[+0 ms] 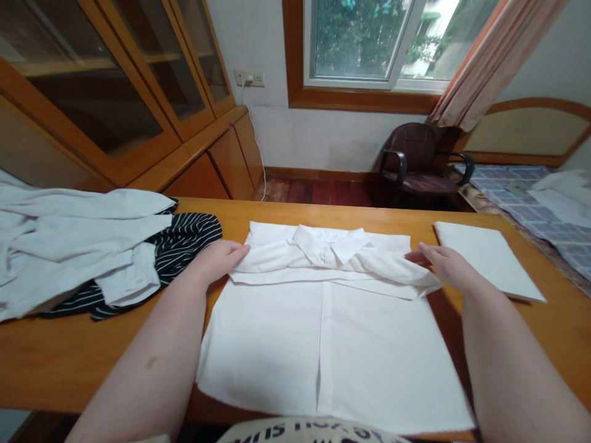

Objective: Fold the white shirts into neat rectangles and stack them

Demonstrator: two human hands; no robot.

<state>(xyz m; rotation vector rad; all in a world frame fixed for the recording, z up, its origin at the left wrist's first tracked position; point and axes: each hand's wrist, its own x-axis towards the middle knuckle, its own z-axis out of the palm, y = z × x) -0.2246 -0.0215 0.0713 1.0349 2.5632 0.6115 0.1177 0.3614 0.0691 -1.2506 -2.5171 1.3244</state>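
Note:
A white collared shirt (pixel 277 344) lies in front of me with its lower part spread flat toward me. Its collar (pixel 330 245) and a band of folded cloth lie across the upper part. At the left end of this band, my left hand (pixel 224 257) is closed on the shirt's edge, its fingertips partly hidden by the cloth. Beside the right end is my right hand (pixel 441 263), its fingers stretched out and slightly apart, close to the fabric. Whether those fingers touch the shirt is hard to make out.
White garments (pixel 83 240) and a black-and-white striped garment (pixel 187 237) are heaped on the wooden table (pixel 152 344) at left. A folded white cloth (pixel 489 258) lies at right. Beyond the table stand a glass-door cabinet (pixel 198 144), an armchair (pixel 413 147) and a bed (pixel 512 197).

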